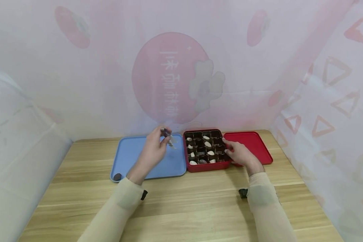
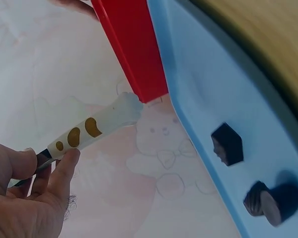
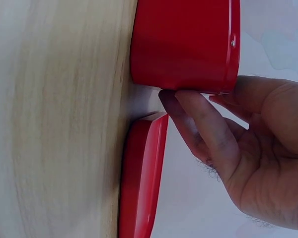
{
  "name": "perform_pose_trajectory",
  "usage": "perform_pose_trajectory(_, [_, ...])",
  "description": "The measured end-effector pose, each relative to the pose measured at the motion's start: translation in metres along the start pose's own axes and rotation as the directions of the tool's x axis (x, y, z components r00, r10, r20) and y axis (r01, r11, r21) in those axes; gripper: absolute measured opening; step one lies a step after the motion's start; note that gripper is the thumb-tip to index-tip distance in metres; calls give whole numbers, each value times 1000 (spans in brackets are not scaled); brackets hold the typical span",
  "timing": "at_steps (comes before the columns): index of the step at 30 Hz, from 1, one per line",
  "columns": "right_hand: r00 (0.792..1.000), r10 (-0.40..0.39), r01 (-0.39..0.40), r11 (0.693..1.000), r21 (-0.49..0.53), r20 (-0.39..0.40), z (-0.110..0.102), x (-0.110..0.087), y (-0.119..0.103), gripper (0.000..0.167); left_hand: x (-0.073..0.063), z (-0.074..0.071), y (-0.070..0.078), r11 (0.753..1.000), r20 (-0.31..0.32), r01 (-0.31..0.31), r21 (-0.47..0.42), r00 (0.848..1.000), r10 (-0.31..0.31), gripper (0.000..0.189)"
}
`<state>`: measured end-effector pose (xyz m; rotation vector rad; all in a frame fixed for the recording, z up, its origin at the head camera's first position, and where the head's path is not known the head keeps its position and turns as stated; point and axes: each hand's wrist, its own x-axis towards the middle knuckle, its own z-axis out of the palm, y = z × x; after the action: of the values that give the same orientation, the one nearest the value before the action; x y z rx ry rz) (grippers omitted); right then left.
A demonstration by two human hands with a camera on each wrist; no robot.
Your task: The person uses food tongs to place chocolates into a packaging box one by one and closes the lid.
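Observation:
My left hand (image 1: pixel 157 143) pinches the dark handle of small tongs (image 2: pixel 92 126) with a pale, cat-paw-shaped tip and gold spots. It is above the blue tray (image 1: pixel 133 154), and nothing shows in the tip. My right hand (image 1: pixel 239 153) holds the right edge of a red box (image 1: pixel 208 167), with fingertips against its side wall in the right wrist view. Inside the box, a dark brown divided insert holds several white chocolates (image 1: pixel 207 144) and some dark ones (image 1: pixel 202 161). A dark chocolate (image 1: pixel 117 176) lies in the tray's near left corner; the left wrist view shows several dark pieces (image 2: pixel 228 144) there.
Right of the box lies a red lid (image 1: pixel 254 146), partly behind my right hand. The tray adjoins the box on the left. All stand on a wood-grain table (image 1: pixel 187 208), with a patterned pink-white curtain (image 1: pixel 109 84) behind and at the sides.

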<state>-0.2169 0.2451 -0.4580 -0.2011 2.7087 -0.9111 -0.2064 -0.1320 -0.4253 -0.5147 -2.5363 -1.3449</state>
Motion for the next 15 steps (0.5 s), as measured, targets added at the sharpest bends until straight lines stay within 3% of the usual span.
perform_pose_trajectory(5, [1000, -7, 7, 1000, -13, -2, 3, -1, -4, 68, -13, -16, -10, 999, 5, 21, 39, 1000, -21, 25])
perform_pose_trajectory(15, [999, -33, 32, 999, -42, -14, 9, 1, -9, 67, -29, -44, -26, 990, 85, 82, 115, 992, -92, 29])
